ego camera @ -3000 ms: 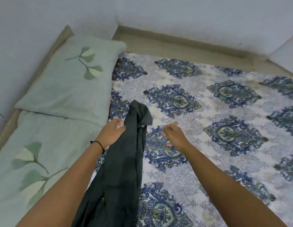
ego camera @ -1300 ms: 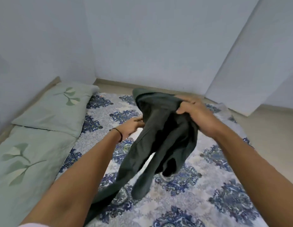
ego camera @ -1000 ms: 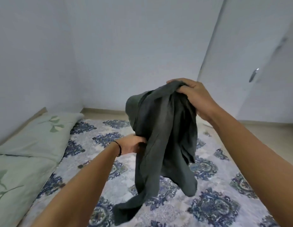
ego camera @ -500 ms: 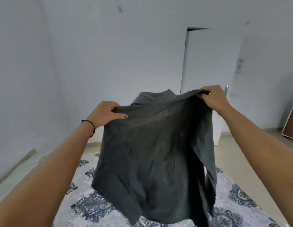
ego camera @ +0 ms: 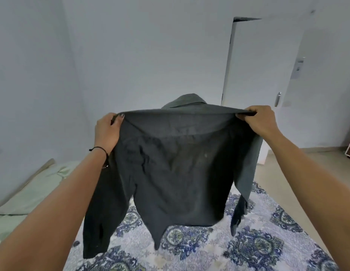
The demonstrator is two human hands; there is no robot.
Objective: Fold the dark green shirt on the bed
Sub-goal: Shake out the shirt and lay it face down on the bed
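Two hands in view, both raised. Left hand (ego camera: 106, 132) grips one shoulder of the dark green shirt (ego camera: 176, 163), fingers curled over the top edge. Right hand (ego camera: 260, 122) grips the opposite shoulder, fingers folded round the fabric.

One shirt counted, held in the air and spread flat between the hands, a broad panel facing the camera. One collar (ego camera: 185, 99) stands above the line between the two hands. Two sleeves counted: one sleeve (ego camera: 99, 222) hangs below the left hand, beside that forearm; the other sleeve (ego camera: 246, 178) hangs below the right hand. The hem hangs well below both hands, over the bed (ego camera: 258, 245); contact with the sheet cannot be determined.

One bed, below the hands, under a blue-patterned sheet. Pale green bedding (ego camera: 33, 192) lies below and left of the left hand. One black wristband (ego camera: 99, 148) sits on the left wrist. One white door (ego camera: 258, 75) stands beyond the right hand, with one handle (ego camera: 277, 99) just right of that hand.
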